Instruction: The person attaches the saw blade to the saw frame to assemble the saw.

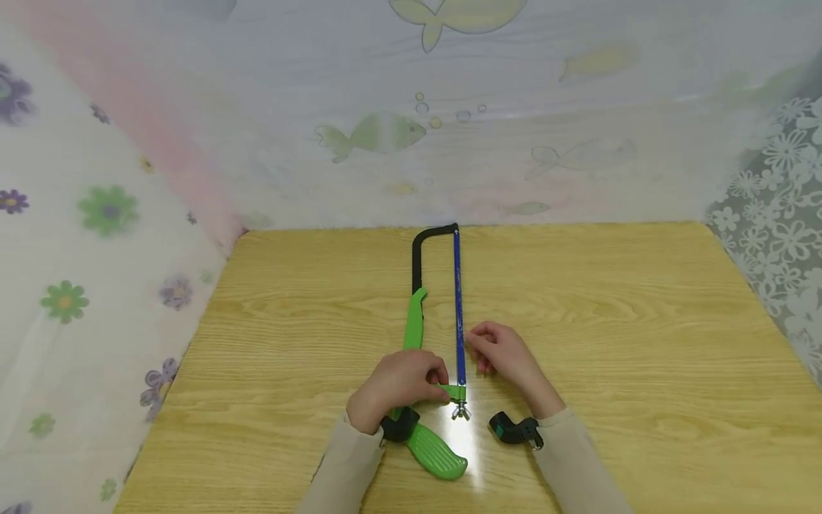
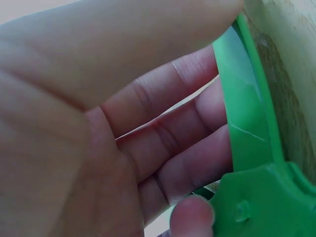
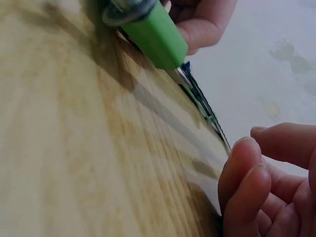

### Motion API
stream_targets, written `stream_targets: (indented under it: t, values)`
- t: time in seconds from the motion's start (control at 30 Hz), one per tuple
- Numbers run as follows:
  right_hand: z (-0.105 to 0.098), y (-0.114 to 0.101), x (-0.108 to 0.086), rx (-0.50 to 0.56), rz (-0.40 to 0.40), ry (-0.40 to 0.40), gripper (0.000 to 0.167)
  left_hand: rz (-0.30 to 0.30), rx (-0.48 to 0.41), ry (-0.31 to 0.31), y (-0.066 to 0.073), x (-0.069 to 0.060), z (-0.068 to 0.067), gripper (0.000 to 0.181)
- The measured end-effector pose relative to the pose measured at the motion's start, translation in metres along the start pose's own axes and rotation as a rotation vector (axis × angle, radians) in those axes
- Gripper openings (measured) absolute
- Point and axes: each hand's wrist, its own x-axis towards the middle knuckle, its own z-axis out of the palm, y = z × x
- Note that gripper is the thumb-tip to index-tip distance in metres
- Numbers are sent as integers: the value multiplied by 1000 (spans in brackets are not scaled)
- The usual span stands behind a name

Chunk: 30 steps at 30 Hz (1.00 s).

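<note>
A hacksaw (image 1: 414, 321) lies lengthwise on the wooden table, with a black front frame (image 1: 417, 260), a green handle (image 1: 439, 453) and a blue blade (image 1: 459, 307). My left hand (image 1: 401, 382) reaches across the frame and pinches the short green arm (image 1: 456, 392) at the blade's near end. Just beyond that arm sits a metal wing nut (image 1: 460, 411). In the left wrist view, curled fingers (image 2: 173, 133) meet the green frame (image 2: 244, 98). To the right of the blade, my right hand (image 1: 507, 357) has its fingers loosely bent, fingertips close against the blade edge; contact is unclear.
The wooden table (image 1: 610, 321) extends to both sides of the saw. Behind it hangs a pale fish-patterned sheet (image 1: 385, 171), with a flowered sheet (image 1: 109, 271) at the left. Black wrist mounts (image 1: 514, 428) sit by both sleeves, the left one over the saw's handle.
</note>
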Motion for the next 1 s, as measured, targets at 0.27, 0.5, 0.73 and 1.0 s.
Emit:
stream_targets:
  t: [0.27,0.5,0.73,1.0]
  values:
    - [1,6,-16,-9,-26,-60,24,0,-6,6,-2,-5,4,17]
    - [0,10,-32,-31,-62,-176,28,-11,-12,-2,-4,-4,8,17]
    - [-2,16,-43,2,-88,-328,27,-7,1,-10,-5,0,8,17]
    - [-11,17,-44,-40,-135,-536,25,-4,-3,-15,-5,2,4,15]
